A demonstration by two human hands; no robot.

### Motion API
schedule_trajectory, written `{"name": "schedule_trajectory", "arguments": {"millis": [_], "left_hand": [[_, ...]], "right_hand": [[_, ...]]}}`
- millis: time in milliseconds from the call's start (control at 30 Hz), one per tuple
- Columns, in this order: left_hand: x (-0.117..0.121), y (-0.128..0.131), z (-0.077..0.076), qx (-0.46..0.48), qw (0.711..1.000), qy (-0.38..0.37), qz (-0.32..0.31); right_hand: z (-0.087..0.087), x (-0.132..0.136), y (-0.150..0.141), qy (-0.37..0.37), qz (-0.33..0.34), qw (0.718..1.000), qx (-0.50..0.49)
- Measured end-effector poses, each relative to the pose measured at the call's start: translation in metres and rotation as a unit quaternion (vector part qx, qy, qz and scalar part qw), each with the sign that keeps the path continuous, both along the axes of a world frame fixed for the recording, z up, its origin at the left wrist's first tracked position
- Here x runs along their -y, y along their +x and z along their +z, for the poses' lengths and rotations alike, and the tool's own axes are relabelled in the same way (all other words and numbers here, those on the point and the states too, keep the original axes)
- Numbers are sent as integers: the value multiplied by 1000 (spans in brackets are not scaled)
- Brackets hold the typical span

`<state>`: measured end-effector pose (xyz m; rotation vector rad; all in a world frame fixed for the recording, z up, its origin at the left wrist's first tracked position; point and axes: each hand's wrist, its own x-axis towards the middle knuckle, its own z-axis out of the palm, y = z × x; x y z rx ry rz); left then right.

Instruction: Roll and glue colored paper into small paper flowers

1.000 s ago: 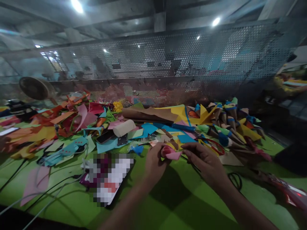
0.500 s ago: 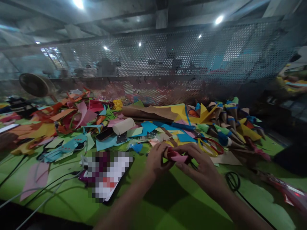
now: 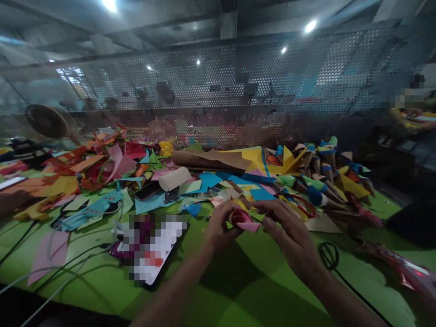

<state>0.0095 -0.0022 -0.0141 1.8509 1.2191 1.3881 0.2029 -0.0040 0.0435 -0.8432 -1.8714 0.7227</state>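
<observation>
My left hand [image 3: 220, 225] is closed around a rolled piece of pink paper [image 3: 250, 225], whose round opening faces me and whose loose flap sticks out to the right. Just right of that flap is my right hand [image 3: 286, 227], its fingers apart and holding nothing. Both hands hover over the green table [image 3: 259, 290]. Beyond them lie yellow-handled and red-handled scissors [image 3: 303, 206], partly hidden by my right hand. A scrap of blue paper [image 3: 193, 209] rests left of my left hand.
A phone [image 3: 163, 254] with a blurred screen lies at left, beside cables. Heaped coloured paper [image 3: 119, 163] spans the back, with paper cones [image 3: 327, 172] at right. A red glue gun [image 3: 405, 268] and its black cord [image 3: 330, 256] are at far right. A fan [image 3: 47, 121] stands at far left.
My right hand has come away from the pink paper, moving slightly right with its fingers opening. My left hand still holds the roll, whose opening now shows more.
</observation>
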Motion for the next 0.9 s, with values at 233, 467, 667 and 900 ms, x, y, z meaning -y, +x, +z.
{"name": "schedule_trajectory", "arguments": {"millis": [233,467,667,900], "left_hand": [[7,6,9,100,994,-32,-27],[2,8,3,123,992,-15,-3],[2,7,2,122,993,0,0],[0,8,2,136,991,-13,12]], "right_hand": [[-6,-10,-1,-110,-52,984,-128],[-14,-18,-4,-185,-42,961,-199],[-12,-17,-6,-212,-42,951,-223],[-14,-14,-6,-212,-51,949,-227]]}}
